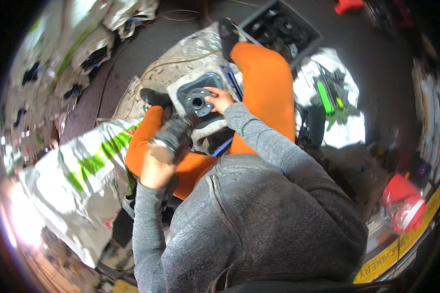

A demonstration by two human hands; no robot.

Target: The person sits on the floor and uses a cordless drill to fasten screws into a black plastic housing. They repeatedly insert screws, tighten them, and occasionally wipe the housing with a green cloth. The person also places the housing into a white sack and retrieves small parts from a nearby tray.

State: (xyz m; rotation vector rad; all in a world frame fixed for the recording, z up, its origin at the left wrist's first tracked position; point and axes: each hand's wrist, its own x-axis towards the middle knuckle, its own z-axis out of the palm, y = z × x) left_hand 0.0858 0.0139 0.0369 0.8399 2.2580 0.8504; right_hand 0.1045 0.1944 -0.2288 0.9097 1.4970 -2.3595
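Note:
My left hand (156, 172) is wrapped round a dark cylindrical power tool (170, 140), smeared by motion; its kind is hard to make out. The tool's far end points toward a round grey flanged metal hub (191, 104), which has a centre bore and several bolt holes. Whether tool and hub touch, I cannot tell. The fingers and thumb of my right hand (221, 100) grip the hub's right edge. Under the hub is a dark blue-grey square tray (211, 79) on a pale block, between my orange-trousered legs.
A grey bin (305, 48) of dark metal parts stands beyond my right knee. To the right, bright green and dark tools (325, 97) lie on white sheeting. White sacks (83, 180) spread at the left. A red plastic-wrapped item (401, 202) sits at the lower right.

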